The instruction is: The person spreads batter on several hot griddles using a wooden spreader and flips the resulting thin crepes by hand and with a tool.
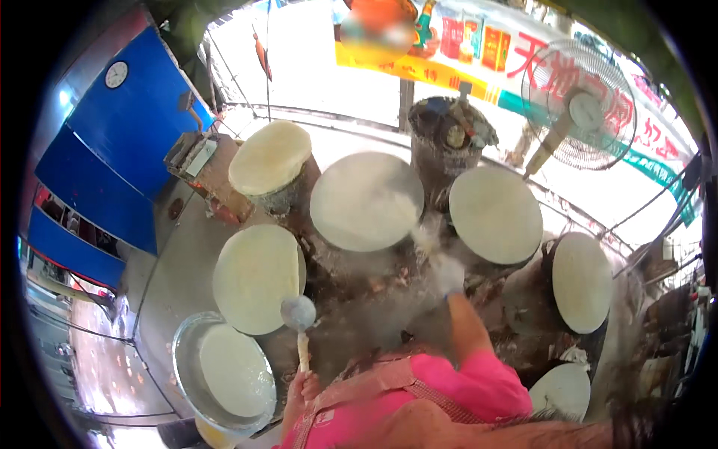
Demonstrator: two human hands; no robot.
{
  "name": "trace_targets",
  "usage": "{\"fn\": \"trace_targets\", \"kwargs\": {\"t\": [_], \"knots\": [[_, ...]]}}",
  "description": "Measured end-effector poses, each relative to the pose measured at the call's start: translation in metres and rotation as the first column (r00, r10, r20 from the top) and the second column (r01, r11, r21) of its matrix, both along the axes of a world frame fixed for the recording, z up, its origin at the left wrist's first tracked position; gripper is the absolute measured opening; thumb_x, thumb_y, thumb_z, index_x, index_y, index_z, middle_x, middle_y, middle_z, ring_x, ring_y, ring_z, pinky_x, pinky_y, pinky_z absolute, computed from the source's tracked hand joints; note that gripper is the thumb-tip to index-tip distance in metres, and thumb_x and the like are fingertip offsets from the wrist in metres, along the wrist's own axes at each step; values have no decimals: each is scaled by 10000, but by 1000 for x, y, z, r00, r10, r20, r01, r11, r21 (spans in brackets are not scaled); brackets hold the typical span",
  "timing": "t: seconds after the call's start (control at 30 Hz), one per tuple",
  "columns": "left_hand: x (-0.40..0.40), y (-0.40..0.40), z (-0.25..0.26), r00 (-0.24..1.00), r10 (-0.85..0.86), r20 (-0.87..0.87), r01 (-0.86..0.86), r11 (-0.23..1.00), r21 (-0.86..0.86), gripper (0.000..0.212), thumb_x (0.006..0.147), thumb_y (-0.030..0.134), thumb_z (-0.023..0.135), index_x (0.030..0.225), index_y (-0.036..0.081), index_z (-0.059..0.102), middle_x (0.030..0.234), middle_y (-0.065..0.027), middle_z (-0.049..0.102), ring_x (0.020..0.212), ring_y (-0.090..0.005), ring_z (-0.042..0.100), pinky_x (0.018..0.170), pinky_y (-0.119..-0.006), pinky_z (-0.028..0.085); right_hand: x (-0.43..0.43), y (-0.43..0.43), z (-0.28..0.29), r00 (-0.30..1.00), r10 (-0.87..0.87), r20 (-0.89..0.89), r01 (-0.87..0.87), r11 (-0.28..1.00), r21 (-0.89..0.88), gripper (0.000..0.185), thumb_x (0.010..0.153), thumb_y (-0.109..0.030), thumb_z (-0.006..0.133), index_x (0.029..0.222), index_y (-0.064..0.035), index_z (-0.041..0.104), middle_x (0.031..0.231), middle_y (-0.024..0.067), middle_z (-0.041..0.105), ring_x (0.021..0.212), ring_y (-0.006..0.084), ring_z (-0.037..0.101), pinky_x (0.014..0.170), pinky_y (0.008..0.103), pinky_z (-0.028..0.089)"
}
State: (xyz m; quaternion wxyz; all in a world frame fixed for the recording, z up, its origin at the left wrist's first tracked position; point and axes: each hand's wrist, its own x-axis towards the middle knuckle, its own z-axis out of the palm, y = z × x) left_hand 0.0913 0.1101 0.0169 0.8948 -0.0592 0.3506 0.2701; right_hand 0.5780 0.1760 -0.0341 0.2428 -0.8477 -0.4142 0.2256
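Observation:
My left hand (305, 386) grips the pale handle of a metal ladle (298, 313), its round bowl raised near the edge of the left griddle (255, 278), which bears a thin pale batter sheet. Below the ladle stands a wide metal basin (188, 367) of white batter (233, 370). My right hand (449, 274), in a white glove, reaches forward holding a pale, motion-blurred tool (424, 238); its exact kind is unclear. The tool's far end is at the right edge of the central round griddle (359, 202), whose surface is partly veiled by steam.
More round griddles with pale sheets stand at the right (496, 216), far right (582, 282) and lower right (564, 390). A pale sheet (272, 157) tops a drum at back left. A bin (446, 140) and a caged fan (580, 106) stand behind.

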Motion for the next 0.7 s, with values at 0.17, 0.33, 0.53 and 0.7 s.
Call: {"fn": "trace_targets", "kwargs": {"t": [0.17,0.33,0.53,0.7], "knots": [[37,11,-4,996,19,85,-4,986,-164,88,921,182,503,878,108,486,586,52,367,445,-43,346,393,-188,314,1,43,-6,991,69,118,-84,987,135,354,852,-429,526,963,-125,671,877,185,644,799,354,623,709,457,475],[46,5,-9,996,66,-59,-74,988,-138,135,916,141,499,1047,114,486,621,41,367,449,-50,339,388,-187,302,29,-9,-53,999,-46,15,45,995,88,360,848,-436,555,1027,-142,659,906,172,651,786,352,630,717,465,481],[67,11,-1,985,147,-86,-158,977,-142,197,906,119,498,1098,133,453,660,32,377,476,-59,349,406,-188,302,138,193,-50,998,-68,-13,68,930,362,389,810,-390,520,985,-75,664,876,187,655,851,367,627,775,426,482],[56,2,11,976,94,-198,-49,975,217,88,911,128,494,987,135,450,616,37,359,467,-60,344,406,-190,304,28,142,-79,947,43,-318,185,737,650,325,778,-336,597,916,-55,683,912,186,661,828,352,632,770,408,490]]}}
